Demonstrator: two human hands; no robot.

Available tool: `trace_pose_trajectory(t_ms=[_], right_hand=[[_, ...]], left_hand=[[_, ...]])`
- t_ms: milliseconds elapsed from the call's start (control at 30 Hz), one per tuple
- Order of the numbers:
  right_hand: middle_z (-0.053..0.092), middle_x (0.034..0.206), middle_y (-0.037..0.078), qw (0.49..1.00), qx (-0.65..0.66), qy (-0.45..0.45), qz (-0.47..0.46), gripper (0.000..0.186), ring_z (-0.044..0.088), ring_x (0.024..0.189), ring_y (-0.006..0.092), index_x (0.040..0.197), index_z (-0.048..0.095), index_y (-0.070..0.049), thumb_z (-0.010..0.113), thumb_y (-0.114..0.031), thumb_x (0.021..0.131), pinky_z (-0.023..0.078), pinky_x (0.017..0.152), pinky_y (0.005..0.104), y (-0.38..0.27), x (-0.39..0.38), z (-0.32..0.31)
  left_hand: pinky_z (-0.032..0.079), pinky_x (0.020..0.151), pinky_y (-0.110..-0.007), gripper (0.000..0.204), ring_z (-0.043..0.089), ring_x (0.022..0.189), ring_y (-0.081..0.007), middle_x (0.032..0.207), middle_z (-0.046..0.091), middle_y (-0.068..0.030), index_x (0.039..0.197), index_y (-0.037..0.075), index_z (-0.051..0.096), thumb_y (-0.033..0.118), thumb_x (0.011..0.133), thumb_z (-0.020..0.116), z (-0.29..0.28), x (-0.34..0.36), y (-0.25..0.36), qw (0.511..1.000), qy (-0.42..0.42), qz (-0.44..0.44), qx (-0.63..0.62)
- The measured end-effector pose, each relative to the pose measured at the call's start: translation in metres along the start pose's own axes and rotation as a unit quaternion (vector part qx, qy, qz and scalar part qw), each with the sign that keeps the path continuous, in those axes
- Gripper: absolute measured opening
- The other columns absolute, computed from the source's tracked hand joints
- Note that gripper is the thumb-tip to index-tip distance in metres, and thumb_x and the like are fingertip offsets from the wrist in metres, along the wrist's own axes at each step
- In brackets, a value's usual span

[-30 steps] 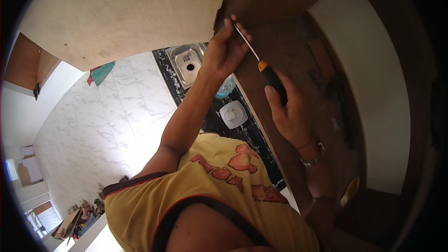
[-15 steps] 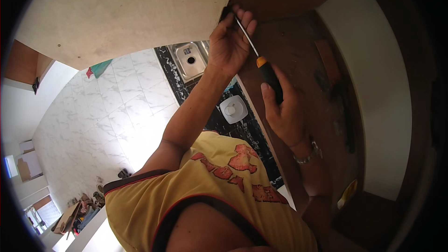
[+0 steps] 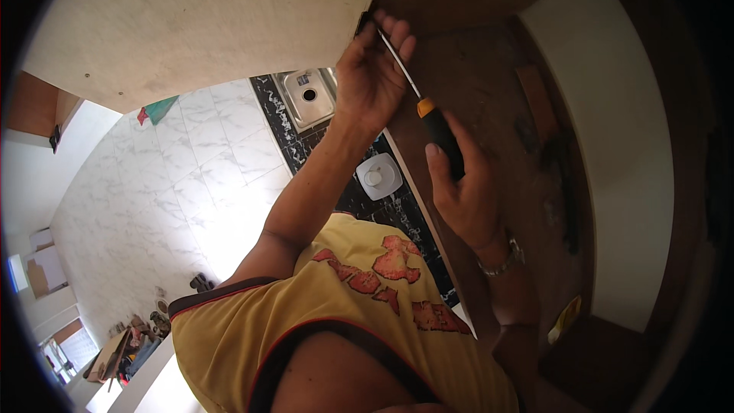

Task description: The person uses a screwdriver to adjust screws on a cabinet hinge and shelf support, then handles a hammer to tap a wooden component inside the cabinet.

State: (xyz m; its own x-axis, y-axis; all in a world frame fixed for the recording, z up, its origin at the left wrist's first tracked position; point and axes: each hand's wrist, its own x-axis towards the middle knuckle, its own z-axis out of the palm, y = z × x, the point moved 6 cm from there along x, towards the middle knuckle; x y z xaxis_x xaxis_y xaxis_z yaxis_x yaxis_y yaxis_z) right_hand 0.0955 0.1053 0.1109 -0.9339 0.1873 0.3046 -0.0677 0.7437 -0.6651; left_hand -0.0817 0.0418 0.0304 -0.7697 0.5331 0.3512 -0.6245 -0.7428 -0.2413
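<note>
Screwdriver (image 3: pixel 428 111): thin steel shaft, tip up at the dark fitting (image 3: pixel 365 21) on the corner of the pale board (image 3: pixel 199 23); judged light and stiff, best held by its black-and-orange handle. Right hand (image 3: pixel 466 191) is wrapped closed around that handle. Left hand (image 3: pixel 371 76) is curled loosely at the tip, fingers touching shaft and fitting; sink (image 3: pixel 307 96) sits far below.
</note>
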Motion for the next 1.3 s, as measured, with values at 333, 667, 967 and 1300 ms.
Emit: trace_pose_trajectory(t_ms=[333, 667, 967, 1300], right_hand=[[0.073, 0.094, 0.023, 0.998, 0.030, -0.031, 0.050, 0.043, 0.075, 0.082, 0.0322, 0.135, 0.056, 0.008, 0.063, -0.016, 0.100, 0.057, 0.071, 0.0390, -0.009, -0.002, -0.004], [0.070, 0.106, 0.017, 0.992, -0.111, -0.058, -0.016, 0.046, 0.070, 0.083, 0.0224, 0.146, 0.050, 0.000, 0.057, -0.017, 0.104, 0.056, 0.072, 0.0347, -0.029, -0.009, -0.015], [0.067, 0.096, 0.013, 0.994, 0.085, -0.036, 0.057, 0.049, 0.067, 0.077, 0.0232, 0.149, 0.050, -0.004, 0.059, -0.015, 0.103, 0.054, 0.065, 0.0342, -0.007, -0.005, -0.009], [0.063, 0.088, 0.013, 0.831, 0.470, -0.106, 0.277, 0.046, 0.064, 0.068, 0.0215, 0.146, 0.054, -0.006, 0.060, -0.019, 0.102, 0.050, 0.054, 0.0338, 0.010, 0.001, 0.004]], left_hand=[[0.059, 0.103, -0.045, 0.028, 0.069, 0.118, -0.0264, 0.121, 0.073, -0.0073, 0.131, 0.005, 0.061, 0.015, 0.106, 0.052, 0.003, -0.006, -0.003, 1.000, -0.018, -0.002, 0.002], [0.061, 0.097, -0.040, 0.046, 0.070, 0.109, -0.0202, 0.111, 0.070, -0.0024, 0.148, 0.008, 0.045, 0.010, 0.104, 0.057, 0.007, -0.011, -0.003, 0.996, -0.020, 0.024, 0.089], [0.061, 0.096, -0.038, 0.044, 0.070, 0.107, -0.0185, 0.108, 0.068, -0.0014, 0.146, 0.005, 0.046, 0.010, 0.104, 0.058, -0.002, -0.008, 0.002, 0.993, 0.019, 0.054, 0.104], [0.063, 0.088, -0.038, 0.063, 0.072, 0.101, -0.0178, 0.107, 0.071, 0.0016, 0.159, 0.014, 0.031, 0.011, 0.103, 0.058, 0.003, -0.009, 0.000, 0.983, -0.030, 0.007, 0.184]])
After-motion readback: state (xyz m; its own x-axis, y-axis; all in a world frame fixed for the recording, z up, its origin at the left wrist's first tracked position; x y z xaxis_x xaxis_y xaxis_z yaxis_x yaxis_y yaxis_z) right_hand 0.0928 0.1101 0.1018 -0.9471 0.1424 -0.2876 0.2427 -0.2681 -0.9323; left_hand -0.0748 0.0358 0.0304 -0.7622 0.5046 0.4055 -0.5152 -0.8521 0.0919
